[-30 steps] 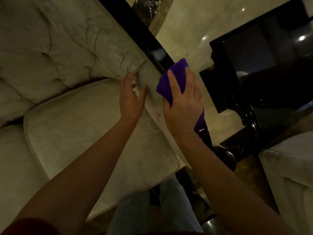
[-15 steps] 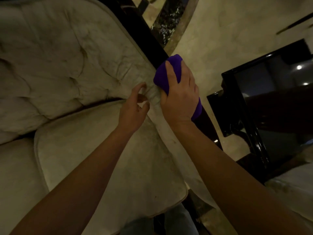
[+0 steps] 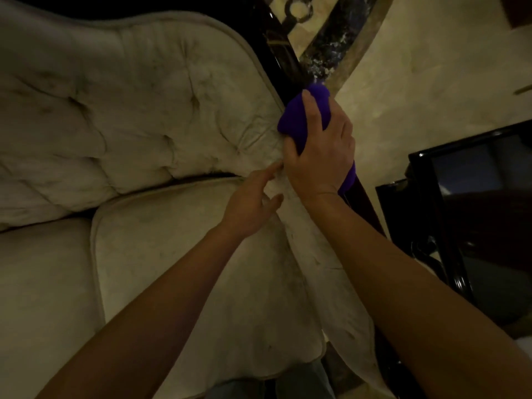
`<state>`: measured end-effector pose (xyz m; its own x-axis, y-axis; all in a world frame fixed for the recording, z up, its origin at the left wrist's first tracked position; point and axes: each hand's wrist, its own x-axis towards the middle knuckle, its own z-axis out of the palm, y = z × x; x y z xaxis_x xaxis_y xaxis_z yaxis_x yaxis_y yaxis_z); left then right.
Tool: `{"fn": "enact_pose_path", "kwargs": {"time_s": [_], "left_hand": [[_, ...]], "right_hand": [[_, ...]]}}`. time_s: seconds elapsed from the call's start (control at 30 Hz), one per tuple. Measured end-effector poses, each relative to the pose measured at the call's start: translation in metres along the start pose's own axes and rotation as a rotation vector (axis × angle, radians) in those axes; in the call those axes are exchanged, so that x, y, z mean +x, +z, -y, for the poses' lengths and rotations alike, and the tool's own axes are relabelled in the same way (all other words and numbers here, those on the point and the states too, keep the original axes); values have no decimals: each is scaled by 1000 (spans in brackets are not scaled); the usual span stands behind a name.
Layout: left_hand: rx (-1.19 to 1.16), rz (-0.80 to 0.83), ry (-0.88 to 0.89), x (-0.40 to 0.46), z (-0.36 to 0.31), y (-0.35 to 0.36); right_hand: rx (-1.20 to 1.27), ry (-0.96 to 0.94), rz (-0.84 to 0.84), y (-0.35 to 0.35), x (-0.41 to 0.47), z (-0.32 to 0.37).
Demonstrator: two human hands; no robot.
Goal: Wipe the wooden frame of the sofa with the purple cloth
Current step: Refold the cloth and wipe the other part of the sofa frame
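A right hand (image 3: 319,156) grips a purple cloth (image 3: 296,119) against the sofa's dark wooden frame (image 3: 283,56) at one o'clock. The left hand (image 3: 250,203), fingers loosely open, rests on cream tufted upholstery (image 3: 129,110). A glossy black table (image 3: 449,226) stands at three o'clock on the pale marble floor (image 3: 417,67).

The right hand (image 3: 319,152) covers most of the purple cloth (image 3: 299,122), leaving only its upper bunch and a tail below the wrist in sight. The cloth in turn hides the stretch of dark wooden frame (image 3: 283,61) beneath it; the frame's lower run is lost behind the right forearm. The left hand (image 3: 250,203) has its fingertips partly concealed behind the right hand. The sofa (image 3: 129,110) is cut off at the left and top edges, and the black cabinet (image 3: 460,211) at the right edge.
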<state>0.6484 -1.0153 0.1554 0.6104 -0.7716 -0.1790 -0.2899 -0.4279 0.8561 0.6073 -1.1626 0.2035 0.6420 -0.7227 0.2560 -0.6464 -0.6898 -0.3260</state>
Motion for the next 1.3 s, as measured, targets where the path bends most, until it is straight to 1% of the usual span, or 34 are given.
{"fn": "enact_pose_path", "kwargs": {"time_s": [0.07, 0.2, 0.23, 0.27, 0.37, 0.47, 0.63, 0.73, 0.9, 1.0, 1.07, 1.17, 1.23, 1.3], "left_hand": [[111, -151, 50, 7, -15, -30], [381, -542, 162, 41, -45, -100], [460, -603, 170, 50, -48, -117], [543, -627, 159, 58, -49, -132], [741, -536, 52, 69, -38, -156], [827, -465, 46, 65, -23, -154], [829, -534, 113, 72, -14, -146], [860, -543, 121, 74, -9, -144], [855, -541, 136, 74, -3, -148], [842, -498, 151, 71, -6, -154], [826, -434, 143, 67, -10, -162], [759, -365, 137, 57, -27, -180], [732, -411, 191, 47, -46, -203], [748, -514, 279, 37, -67, -237]], "right_hand": [[18, -7, 27, -3, 0, -1], [-13, -47, 44, -2, 2, -4], [-17, -64, 44, -1, 4, -4], [-12, -79, 40, 1, 7, -3], [34, -122, 24, 4, 23, 5], [93, -160, 5, 7, 41, 17], [200, -232, -46, 5, 89, 42], [179, -284, -73, 1, 124, 73], [164, -497, -31, -4, 168, 122], [74, -613, -10, -1, 182, 141], [24, -625, -14, 2, 183, 145], [25, -625, 0, 0, 181, 145], [43, -615, 44, -5, 182, 146], [52, -602, 92, -10, 182, 147]]}}
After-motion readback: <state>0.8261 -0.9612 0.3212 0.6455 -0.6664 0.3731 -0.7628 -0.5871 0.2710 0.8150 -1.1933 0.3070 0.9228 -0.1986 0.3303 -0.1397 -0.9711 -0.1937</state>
